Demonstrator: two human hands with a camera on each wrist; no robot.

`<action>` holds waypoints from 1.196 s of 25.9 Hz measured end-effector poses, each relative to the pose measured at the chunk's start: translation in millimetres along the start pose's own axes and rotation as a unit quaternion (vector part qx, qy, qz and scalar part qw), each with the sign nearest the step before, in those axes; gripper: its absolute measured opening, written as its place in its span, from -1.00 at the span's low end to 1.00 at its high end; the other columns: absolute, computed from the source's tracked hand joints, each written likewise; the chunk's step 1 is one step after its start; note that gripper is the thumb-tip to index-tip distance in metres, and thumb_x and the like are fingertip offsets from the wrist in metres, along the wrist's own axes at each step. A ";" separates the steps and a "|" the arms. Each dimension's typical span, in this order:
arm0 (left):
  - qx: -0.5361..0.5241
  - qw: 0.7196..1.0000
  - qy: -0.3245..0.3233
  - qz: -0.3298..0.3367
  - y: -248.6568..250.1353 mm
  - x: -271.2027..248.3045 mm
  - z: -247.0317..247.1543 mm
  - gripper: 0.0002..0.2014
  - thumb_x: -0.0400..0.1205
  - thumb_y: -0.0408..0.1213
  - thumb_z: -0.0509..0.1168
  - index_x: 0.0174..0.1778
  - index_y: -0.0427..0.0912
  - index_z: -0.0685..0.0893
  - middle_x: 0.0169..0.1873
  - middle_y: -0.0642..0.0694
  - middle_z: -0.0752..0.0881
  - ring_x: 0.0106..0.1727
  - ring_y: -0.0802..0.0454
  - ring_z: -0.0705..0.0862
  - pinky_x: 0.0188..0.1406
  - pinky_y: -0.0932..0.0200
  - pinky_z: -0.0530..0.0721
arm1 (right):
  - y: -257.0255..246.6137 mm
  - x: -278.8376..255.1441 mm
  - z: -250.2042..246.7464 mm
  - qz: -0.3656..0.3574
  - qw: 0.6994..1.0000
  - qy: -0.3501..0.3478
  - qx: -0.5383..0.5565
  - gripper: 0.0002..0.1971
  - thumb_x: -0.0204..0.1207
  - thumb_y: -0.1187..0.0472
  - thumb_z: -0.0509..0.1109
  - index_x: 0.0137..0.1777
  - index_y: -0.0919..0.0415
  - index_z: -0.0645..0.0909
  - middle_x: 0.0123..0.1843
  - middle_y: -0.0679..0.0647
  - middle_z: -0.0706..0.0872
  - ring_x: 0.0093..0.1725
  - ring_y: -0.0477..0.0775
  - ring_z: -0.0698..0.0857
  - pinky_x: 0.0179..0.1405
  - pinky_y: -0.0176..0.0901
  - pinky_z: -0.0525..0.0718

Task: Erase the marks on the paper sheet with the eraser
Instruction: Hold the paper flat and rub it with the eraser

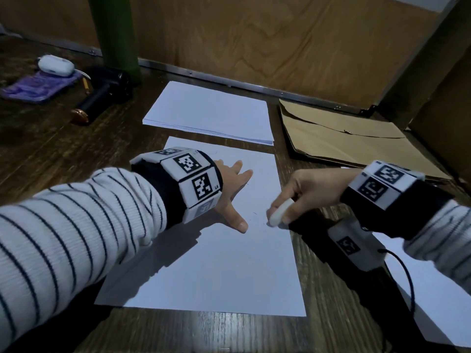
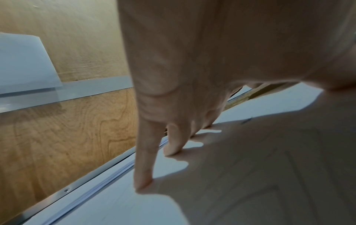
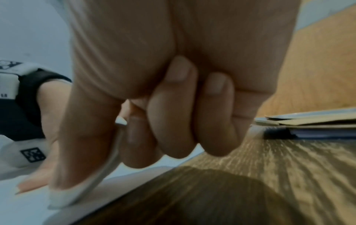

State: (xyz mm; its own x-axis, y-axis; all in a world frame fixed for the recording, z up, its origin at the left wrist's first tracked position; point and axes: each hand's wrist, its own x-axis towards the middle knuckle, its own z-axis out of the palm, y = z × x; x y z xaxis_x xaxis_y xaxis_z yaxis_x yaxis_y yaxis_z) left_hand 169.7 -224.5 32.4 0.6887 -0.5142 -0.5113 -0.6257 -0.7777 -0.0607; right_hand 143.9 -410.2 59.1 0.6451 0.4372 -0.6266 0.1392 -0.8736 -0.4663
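Erasing in progress: right hand (image 1: 303, 189) fingers clamp eraser (image 1: 279, 213) at paper sheet (image 1: 229, 271) right edge; left hand (image 1: 229, 189) fingers spread flat, pinning sheet. Next: rub remaining faint marks (image 1: 254, 213).

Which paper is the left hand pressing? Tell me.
The single sheet nearest the person; the left hand lies flat on it. The stack behind lies untouched.
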 end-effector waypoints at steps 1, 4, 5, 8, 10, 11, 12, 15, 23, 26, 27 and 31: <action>0.001 1.000 0.000 0.001 0.5 -0.2 -0.1 0.20 0.36 0.43 0.28 0.65 -0.02 -0.33 0.67 -0.12 -0.27 0.67 -0.32 -0.07 0.57 -0.25 0.10 | 1.3 -1.0 1.4 -0.001 1.000 -0.009 0.010 -0.81 0.42 0.21 0.52 -0.01 -0.06 0.80 -0.21 -0.19 0.82 -0.21 -0.33 0.69 -0.10 -0.54 0.56; -0.003 1.000 0.004 0.000 0.5 -0.8 0.2 0.19 0.37 0.41 0.29 0.65 -0.02 -0.34 0.67 -0.12 -0.27 0.67 -0.32 -0.08 0.57 -0.24 0.09 | -3.1 13.5 -4.1 -0.018 0.998 0.061 0.001 -0.81 0.40 0.23 0.53 -0.01 -0.01 0.80 -0.34 -0.33 0.77 -0.31 -0.45 0.64 -0.17 -0.61 0.53; -0.008 1.000 0.005 0.001 -0.1 -0.7 0.5 0.19 0.37 0.40 0.29 0.65 -0.02 -0.34 0.67 -0.13 -0.26 0.67 -0.33 -0.09 0.58 -0.24 0.08 | -6.1 21.0 -7.4 -0.026 0.995 0.097 -0.010 -0.80 0.41 0.20 0.53 0.02 -0.01 0.80 -0.31 -0.35 0.77 -0.32 -0.49 0.63 -0.15 -0.62 0.52; -0.013 1.000 0.010 0.008 -0.6 0.3 1.3 0.20 0.34 0.42 0.30 0.65 0.03 -0.34 0.67 -0.15 -0.23 0.66 -0.34 -0.07 0.58 -0.23 0.09 | -14.9 26.7 -11.0 -0.040 0.986 0.157 -0.034 -0.79 0.45 0.11 0.49 0.07 -0.08 0.78 -0.29 -0.34 0.78 -0.30 -0.45 0.64 -0.15 -0.65 0.50; -0.004 1.000 0.001 0.005 -1.0 0.9 0.5 0.18 0.34 0.43 0.29 0.65 0.09 -0.33 0.67 -0.14 -0.25 0.66 -0.34 -0.06 0.57 -0.25 0.11 | -14.3 16.4 -10.8 -0.029 0.990 0.127 -0.046 -0.83 0.45 0.10 0.48 0.01 -0.15 0.77 -0.36 -0.31 0.78 -0.34 -0.42 0.64 -0.22 -0.64 0.49; -0.002 1.000 -0.004 0.006 -0.5 1.1 0.3 0.15 0.34 0.44 0.28 0.65 0.12 -0.31 0.67 -0.14 -0.25 0.66 -0.35 -0.04 0.56 -0.26 0.13 | -13.3 8.6 -9.6 -0.012 0.995 0.088 -0.051 -0.85 0.42 0.10 0.50 -0.05 -0.19 0.77 -0.32 -0.29 0.80 -0.33 -0.41 0.65 -0.20 -0.61 0.50; 0.000 1.000 -0.004 0.010 0.3 1.7 -0.2 0.11 0.35 0.44 0.26 0.65 0.15 -0.26 0.67 -0.16 -0.21 0.65 -0.36 0.02 0.54 -0.26 0.17 | -12.2 1.1 -8.3 0.006 0.997 0.051 -0.049 -0.86 0.39 0.10 0.53 -0.11 -0.20 0.78 -0.30 -0.29 0.81 -0.31 -0.42 0.66 -0.20 -0.59 0.52; -0.003 0.999 0.033 0.026 7.2 6.1 -3.1 -0.12 0.47 0.39 0.17 0.61 0.06 0.04 0.58 -0.27 0.18 0.42 -0.36 0.44 0.40 -0.20 0.44 | -9.8 -9.7 -10.5 0.020 0.995 0.090 -0.035 -0.83 0.39 0.14 0.54 -0.12 -0.19 0.77 -0.42 -0.39 0.74 -0.36 -0.46 0.63 -0.31 -0.68 0.48; -0.013 0.998 0.069 0.003 18.0 6.2 -5.0 -0.11 0.44 0.39 0.22 0.53 -0.17 0.27 0.48 -0.23 0.38 0.31 -0.16 0.53 0.18 0.00 0.50 | -21.5 22.9 -9.9 -0.034 0.980 0.179 -0.080 -0.79 0.44 0.01 0.45 0.06 -0.09 0.78 -0.20 0.19 0.80 -0.27 0.06 0.64 -0.24 -0.19 0.55; 0.006 0.998 0.062 -0.027 20.6 4.8 -5.5 -0.07 0.41 0.45 0.19 0.49 -0.22 0.28 0.52 -0.21 0.31 0.32 -0.17 0.51 0.00 0.02 0.45 | -17.2 21.1 -4.6 -0.049 0.976 0.168 -0.129 -0.76 0.47 0.05 0.43 0.11 -0.01 0.77 -0.12 0.17 0.80 -0.29 -0.09 0.58 -0.27 -0.33 0.49; 0.014 0.998 0.059 -0.035 21.4 4.7 -6.0 -0.03 0.40 0.47 0.17 0.51 -0.23 0.25 0.59 -0.21 0.22 0.37 -0.21 0.49 0.04 -0.01 0.47 | -15.9 15.9 -3.6 -0.044 0.981 0.133 -0.135 -0.75 0.47 0.05 0.43 0.12 -0.02 0.77 -0.16 0.07 0.81 -0.31 -0.14 0.59 -0.27 -0.40 0.50; 0.033 0.997 0.059 -0.044 21.8 4.1 -6.5 0.06 0.39 0.50 0.13 0.61 -0.26 0.12 0.66 -0.23 0.04 0.47 -0.27 0.40 0.30 -0.10 0.47 | -15.6 4.9 -5.2 -0.016 0.990 0.028 -0.138 -0.73 0.45 0.06 0.47 0.16 -0.08 0.75 -0.12 -0.32 0.82 -0.10 -0.31 0.72 -0.02 -0.51 0.59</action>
State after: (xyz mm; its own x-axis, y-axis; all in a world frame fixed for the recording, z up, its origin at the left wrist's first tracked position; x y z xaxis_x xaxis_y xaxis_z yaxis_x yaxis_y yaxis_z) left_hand 161.3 -245.9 34.6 0.7776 -0.4876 -0.3970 -0.5816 -0.7976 -0.1597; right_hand 148.8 -395.5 66.5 0.6765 0.4603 -0.5748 0.3561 -0.8877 -0.2917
